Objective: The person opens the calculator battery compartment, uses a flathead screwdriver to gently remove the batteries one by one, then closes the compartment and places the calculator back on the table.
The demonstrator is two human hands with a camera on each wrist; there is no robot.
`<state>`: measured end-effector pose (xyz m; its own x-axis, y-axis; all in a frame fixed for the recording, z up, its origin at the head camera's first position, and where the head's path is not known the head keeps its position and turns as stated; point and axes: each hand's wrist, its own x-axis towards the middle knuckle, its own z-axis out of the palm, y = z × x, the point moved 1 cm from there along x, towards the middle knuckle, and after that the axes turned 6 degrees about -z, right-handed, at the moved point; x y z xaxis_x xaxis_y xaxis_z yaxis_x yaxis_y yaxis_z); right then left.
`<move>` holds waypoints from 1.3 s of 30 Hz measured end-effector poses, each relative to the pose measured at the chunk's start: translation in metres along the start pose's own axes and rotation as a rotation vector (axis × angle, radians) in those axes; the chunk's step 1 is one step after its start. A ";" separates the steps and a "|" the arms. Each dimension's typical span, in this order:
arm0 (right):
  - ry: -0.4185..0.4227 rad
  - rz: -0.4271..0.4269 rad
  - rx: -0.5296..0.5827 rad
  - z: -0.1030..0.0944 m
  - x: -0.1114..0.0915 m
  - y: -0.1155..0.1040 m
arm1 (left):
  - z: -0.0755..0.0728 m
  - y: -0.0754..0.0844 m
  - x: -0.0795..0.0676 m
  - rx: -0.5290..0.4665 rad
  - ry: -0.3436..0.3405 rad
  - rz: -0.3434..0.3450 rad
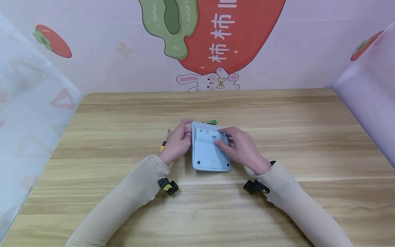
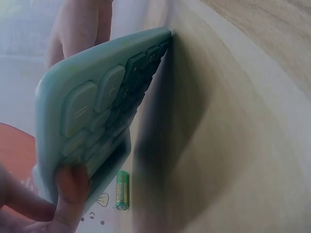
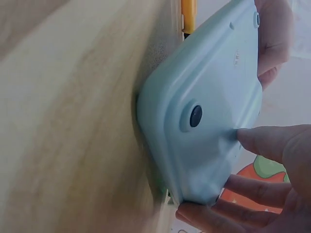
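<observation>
A light blue calculator (image 1: pixel 210 152) is tilted with its back toward the head camera, showing round feet and a small latch (image 1: pixel 214 137). My left hand (image 1: pixel 179 140) grips its left edge; in the left wrist view that thumb (image 2: pixel 73 187) lies on the key side, under which the keys (image 2: pixel 111 87) face the table. From the other side my right hand (image 1: pixel 245 147) holds the right edge, its thumb (image 3: pixel 265 141) pressed on the back near the latch. In the right wrist view, the calculator's near corner (image 3: pixel 150 104) is close over the wood.
A green battery (image 1: pixel 211 122) lies just beyond the calculator's far edge. Left of it, partly behind the left hand, is a screwdriver (image 1: pixel 165 141) with a yellow and black handle. The wooden table (image 1: pixel 293 123) meets a printed backdrop (image 1: pixel 123 75) at the back.
</observation>
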<state>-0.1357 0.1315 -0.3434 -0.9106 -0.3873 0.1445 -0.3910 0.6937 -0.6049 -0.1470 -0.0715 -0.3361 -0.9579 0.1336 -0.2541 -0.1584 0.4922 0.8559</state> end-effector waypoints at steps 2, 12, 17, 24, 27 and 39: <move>0.000 0.002 0.021 0.000 0.000 0.000 | 0.000 0.000 0.000 -0.007 0.000 -0.002; 0.011 0.018 0.113 -0.001 0.001 0.003 | -0.002 0.000 0.000 -0.120 -0.072 -0.018; 0.024 0.016 0.173 -0.002 -0.001 0.004 | -0.004 0.001 -0.001 -0.147 -0.176 -0.041; 0.024 -0.002 0.211 -0.003 -0.001 0.000 | -0.004 0.001 -0.001 -0.179 -0.297 -0.041; 0.032 -0.012 0.228 -0.003 -0.001 -0.001 | -0.004 0.001 -0.002 -0.187 -0.327 -0.036; 0.046 -0.016 0.299 -0.003 0.001 -0.003 | 0.003 0.001 -0.004 -0.234 -0.365 -0.064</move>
<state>-0.1355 0.1311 -0.3395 -0.9124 -0.3642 0.1867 -0.3545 0.4754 -0.8052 -0.1423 -0.0688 -0.3358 -0.8037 0.4251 -0.4164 -0.3051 0.3065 0.9017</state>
